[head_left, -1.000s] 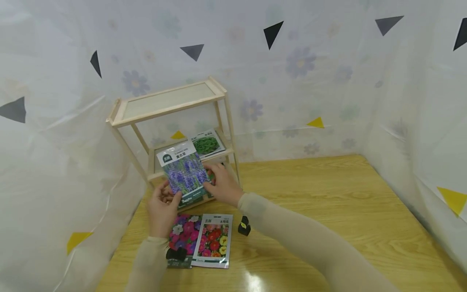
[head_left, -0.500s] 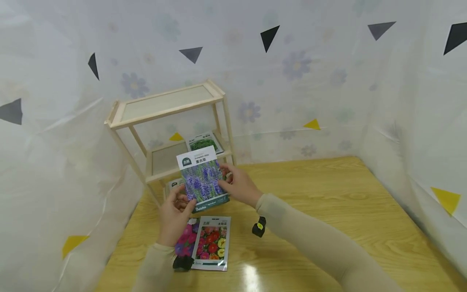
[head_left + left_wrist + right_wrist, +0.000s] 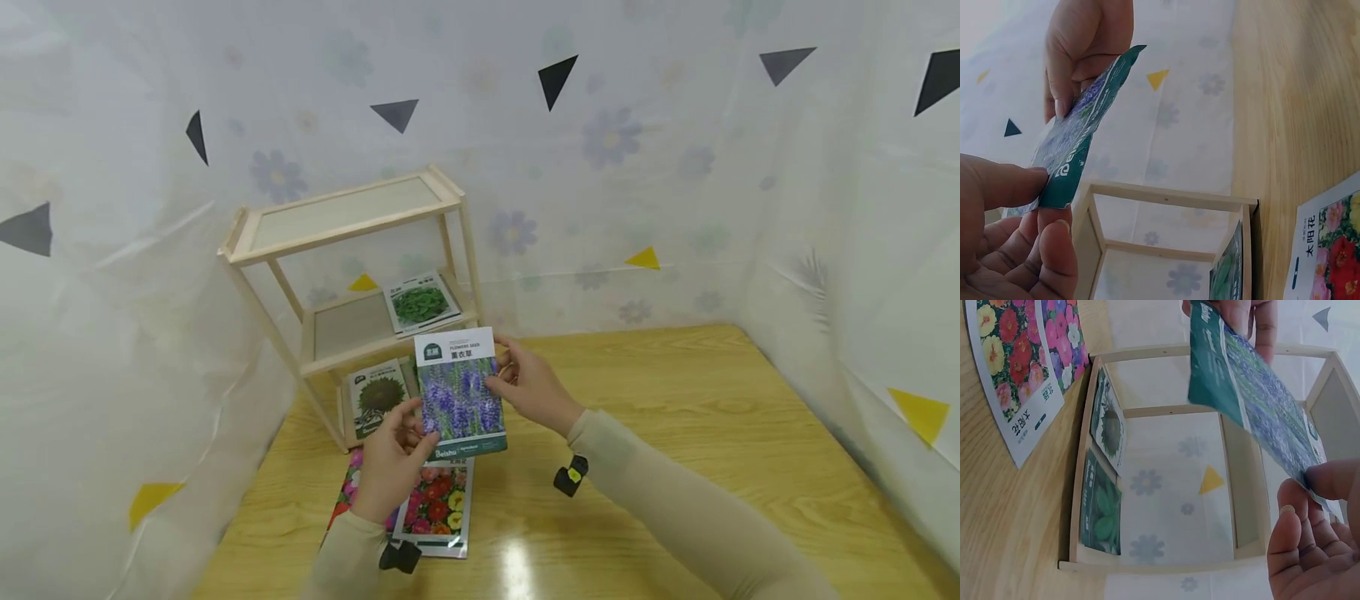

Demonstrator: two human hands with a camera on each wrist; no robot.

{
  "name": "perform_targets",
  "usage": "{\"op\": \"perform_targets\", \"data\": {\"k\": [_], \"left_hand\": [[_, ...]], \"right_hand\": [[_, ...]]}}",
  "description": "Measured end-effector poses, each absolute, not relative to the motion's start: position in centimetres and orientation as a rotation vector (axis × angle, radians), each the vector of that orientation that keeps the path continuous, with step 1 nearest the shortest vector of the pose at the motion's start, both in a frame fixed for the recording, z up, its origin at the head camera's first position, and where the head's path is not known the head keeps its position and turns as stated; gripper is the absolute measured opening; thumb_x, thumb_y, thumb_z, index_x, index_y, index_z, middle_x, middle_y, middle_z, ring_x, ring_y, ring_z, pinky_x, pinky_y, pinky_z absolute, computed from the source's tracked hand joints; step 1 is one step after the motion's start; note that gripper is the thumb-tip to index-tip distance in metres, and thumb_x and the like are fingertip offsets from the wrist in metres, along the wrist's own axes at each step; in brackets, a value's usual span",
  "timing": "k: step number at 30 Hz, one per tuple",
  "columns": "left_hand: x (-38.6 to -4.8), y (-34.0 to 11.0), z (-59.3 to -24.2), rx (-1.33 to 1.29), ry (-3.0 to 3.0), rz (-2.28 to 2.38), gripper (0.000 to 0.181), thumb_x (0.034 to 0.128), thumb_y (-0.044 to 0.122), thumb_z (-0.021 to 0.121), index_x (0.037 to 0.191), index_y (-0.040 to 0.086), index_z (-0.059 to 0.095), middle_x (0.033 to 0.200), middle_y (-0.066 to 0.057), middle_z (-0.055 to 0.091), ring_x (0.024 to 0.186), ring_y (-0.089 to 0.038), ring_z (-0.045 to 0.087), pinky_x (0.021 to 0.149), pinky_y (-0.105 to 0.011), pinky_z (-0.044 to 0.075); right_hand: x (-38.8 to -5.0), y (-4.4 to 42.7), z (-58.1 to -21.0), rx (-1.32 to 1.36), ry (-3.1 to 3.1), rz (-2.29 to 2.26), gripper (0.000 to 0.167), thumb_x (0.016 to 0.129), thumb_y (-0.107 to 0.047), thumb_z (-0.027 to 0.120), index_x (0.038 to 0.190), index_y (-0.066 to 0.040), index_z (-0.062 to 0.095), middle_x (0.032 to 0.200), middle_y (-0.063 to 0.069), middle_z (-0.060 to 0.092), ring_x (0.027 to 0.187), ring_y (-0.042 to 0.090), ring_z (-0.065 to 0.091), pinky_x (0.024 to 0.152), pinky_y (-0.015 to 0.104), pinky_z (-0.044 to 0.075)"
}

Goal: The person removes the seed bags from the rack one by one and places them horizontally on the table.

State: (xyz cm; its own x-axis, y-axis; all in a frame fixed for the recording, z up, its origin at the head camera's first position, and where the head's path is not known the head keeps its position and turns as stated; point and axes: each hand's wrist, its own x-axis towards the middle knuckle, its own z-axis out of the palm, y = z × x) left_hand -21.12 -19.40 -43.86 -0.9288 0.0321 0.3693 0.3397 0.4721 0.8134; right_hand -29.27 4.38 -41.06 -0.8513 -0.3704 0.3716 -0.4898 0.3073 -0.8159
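A seed packet with purple flowers is held upright in front of the shelf's right side. My left hand pinches its lower left corner, thumb on the front. On its right edge, my right hand grips it between thumb and fingers. In the left wrist view the packet is seen nearly edge-on, the left thumb and fingers at its near corner. The right wrist view shows the packet slanting between both hands, the right hand at its top part.
A wooden shelf stands behind; its middle tier holds a green-leaf packet, its bottom tier a sunflower packet and a green one. A red-and-yellow flower packet lies on the table, beside a pink flower packet.
Both hands have carried the purple-flower packet rightward and down, away from the shelf, and it is now more upright. The sunflower packet on the bottom tier has come into view.
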Motion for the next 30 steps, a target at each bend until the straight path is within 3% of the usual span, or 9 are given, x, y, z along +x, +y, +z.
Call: {"op": "perform_targets", "data": {"k": [6,11,15,23,27,30], "left_hand": [[-20.5,-18.5,-44.7,-0.378,-2.477,-1.388,0.053,0.0867,0.011,0.072,0.136,0.013,0.052,0.087,0.003,0.058,0.066,-0.008,0.058,0.054,-0.025,0.051],[-20.2,-17.8,-45.0,-0.452,-2.53,-1.314,0.055,0.0863,0.012,0.073,0.137,0.012,0.052,0.087,0.006,0.059,0.066,-0.005,0.058,0.054,-0.024,0.049],[-19.8,-17.3,-45.0,-0.5,-2.597,-1.29,0.064,0.0855,0.015,0.074,0.143,0.01,0.046,0.095,0.004,0.056,0.07,-0.005,0.058,0.058,-0.023,0.051],[-18.9,-16.7,-45.5,-0.625,-2.748,-1.199,0.092,0.0796,0.028,0.08,0.153,0.018,0.026,0.12,-0.001,0.048,0.08,-0.014,0.052,0.06,-0.022,0.048],[-18.5,-16.5,-45.7,-0.745,-2.749,-0.956,0.086,0.0781,0.028,0.081,0.15,0.017,0.035,0.131,-0.004,0.046,0.085,-0.012,0.052,0.063,-0.022,0.046],[-18.4,-16.5,-45.8,-0.81,-2.672,-0.755,0.076,0.0759,0.027,0.083,0.142,0.013,0.048,0.131,-0.006,0.05,0.094,-0.013,0.056,0.07,-0.026,0.05]], "right_hand": [[-28.8,6.1,-42.1,0.772,-2.433,1.598,0.079,0.091,-0.014,0.068,0.154,-0.024,0.022,0.096,0.002,0.056,0.075,0.012,0.064,0.069,0.03,0.054],[-28.5,7.5,-42.9,0.759,-2.446,1.593,0.074,0.089,-0.012,0.07,0.151,-0.018,0.03,0.095,0.003,0.056,0.073,0.014,0.063,0.067,0.031,0.055],[-28.2,8.4,-43.7,0.741,-2.468,1.611,0.072,0.089,-0.013,0.07,0.15,-0.02,0.032,0.094,0.004,0.057,0.071,0.016,0.062,0.064,0.031,0.054],[-27.9,9.6,-45.2,0.645,-2.471,1.836,0.069,0.09,-0.014,0.069,0.148,-0.022,0.033,0.094,0.013,0.057,0.07,0.026,0.064,0.059,0.035,0.054],[-27.6,9.8,-45.5,0.573,-2.479,1.924,0.067,0.091,-0.015,0.068,0.148,-0.022,0.033,0.095,0.015,0.056,0.073,0.031,0.064,0.059,0.036,0.054],[-27.5,9.8,-45.7,0.53,-2.482,1.974,0.066,0.091,-0.015,0.068,0.147,-0.024,0.034,0.095,0.015,0.055,0.075,0.035,0.063,0.057,0.036,0.053]]}}
